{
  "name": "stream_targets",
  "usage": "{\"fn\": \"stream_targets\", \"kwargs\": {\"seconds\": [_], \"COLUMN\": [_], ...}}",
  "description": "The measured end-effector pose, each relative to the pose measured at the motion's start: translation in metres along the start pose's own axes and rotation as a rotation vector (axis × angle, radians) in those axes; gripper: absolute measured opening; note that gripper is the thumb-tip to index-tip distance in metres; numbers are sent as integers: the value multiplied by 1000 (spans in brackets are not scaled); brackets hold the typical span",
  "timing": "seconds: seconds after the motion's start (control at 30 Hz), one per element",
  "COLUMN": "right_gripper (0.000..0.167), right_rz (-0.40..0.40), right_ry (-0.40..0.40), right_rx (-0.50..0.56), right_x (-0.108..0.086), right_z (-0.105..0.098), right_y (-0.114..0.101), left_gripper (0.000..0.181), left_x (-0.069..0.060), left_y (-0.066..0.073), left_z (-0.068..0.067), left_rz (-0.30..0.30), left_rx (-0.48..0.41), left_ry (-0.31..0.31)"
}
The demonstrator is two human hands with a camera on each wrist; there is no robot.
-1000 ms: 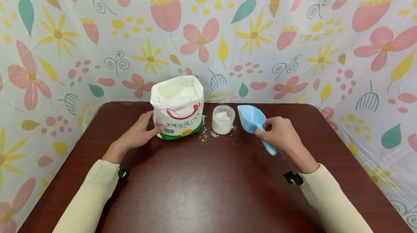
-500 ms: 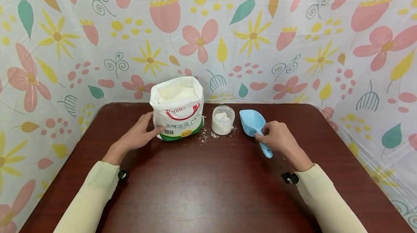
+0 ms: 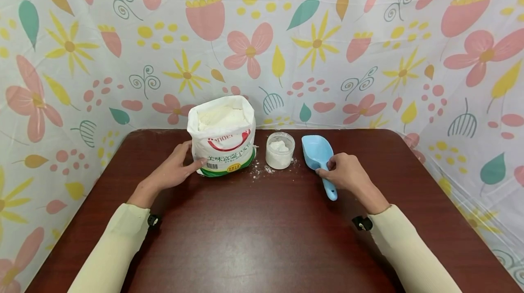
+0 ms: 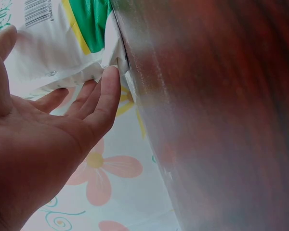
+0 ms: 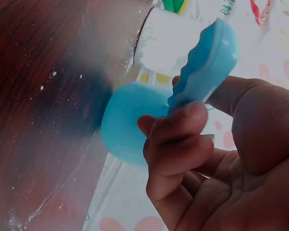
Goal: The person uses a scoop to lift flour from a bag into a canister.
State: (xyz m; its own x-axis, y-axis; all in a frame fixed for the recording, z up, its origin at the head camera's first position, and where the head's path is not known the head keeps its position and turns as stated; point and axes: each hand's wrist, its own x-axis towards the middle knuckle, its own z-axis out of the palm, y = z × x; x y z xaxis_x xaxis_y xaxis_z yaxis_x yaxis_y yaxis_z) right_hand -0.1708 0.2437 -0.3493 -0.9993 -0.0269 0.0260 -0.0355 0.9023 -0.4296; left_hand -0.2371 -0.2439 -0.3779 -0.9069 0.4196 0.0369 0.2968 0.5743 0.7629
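Observation:
At the left, an opened white bag of flour (image 3: 224, 140) stands upright with its top rolled back and white powder showing inside. My left hand (image 3: 173, 165) rests against the bag's side, thumb on its front; the left wrist view shows the fingers (image 4: 108, 98) fairly straight along its lower edge. A light blue scoop (image 3: 317, 152) lies at the table's right side, its bowl pointing to the back. My right hand (image 3: 348, 174) pinches its handle (image 5: 207, 67) between thumb and curled fingers. No powder is plainly visible in the bowl. Whether the scoop touches the table is hard to tell.
A clear round jar (image 3: 280, 151) holding white powder stands without a lid between bag and scoop. Spilled powder (image 3: 262, 169) dots the dark red-brown table (image 3: 245, 234) around it. A flowered curtain (image 3: 282, 56) hangs right behind the table.
My right hand has moved slightly left and lower with the scoop, whose handle has swung to point more toward me. My left hand stays against the flour bag.

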Motion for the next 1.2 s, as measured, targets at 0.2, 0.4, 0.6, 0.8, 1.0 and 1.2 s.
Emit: {"fn": "stream_targets", "kwargs": {"seconds": [0.2, 0.4, 0.6, 0.8, 1.0, 1.2], "right_gripper": [35, 34, 34, 33, 32, 31], "right_rz": [48, 81, 90, 109, 101, 102], "right_ry": [-58, -91, -102, -114, -128, -132], "right_rx": [34, 31, 31, 46, 77, 72], "right_x": [-1, -1, -3, -3, -3, -3], "right_z": [-1, -3, -3, -4, -5, -5], "right_y": [-2, -2, -2, -2, -3, -3], "left_gripper": [82, 84, 84, 84, 86, 87], "left_x": [-1, -1, 0, -1, -1, -1], "left_y": [-1, -2, -2, 0, 0, 1], "left_z": [0, 0, 1, -1, -1, -1], "left_rz": [10, 0, 11, 12, 0, -5], "left_rx": [-5, -9, -16, -10, -12, -12], "left_ry": [1, -4, -8, -8, -10, -14]}}
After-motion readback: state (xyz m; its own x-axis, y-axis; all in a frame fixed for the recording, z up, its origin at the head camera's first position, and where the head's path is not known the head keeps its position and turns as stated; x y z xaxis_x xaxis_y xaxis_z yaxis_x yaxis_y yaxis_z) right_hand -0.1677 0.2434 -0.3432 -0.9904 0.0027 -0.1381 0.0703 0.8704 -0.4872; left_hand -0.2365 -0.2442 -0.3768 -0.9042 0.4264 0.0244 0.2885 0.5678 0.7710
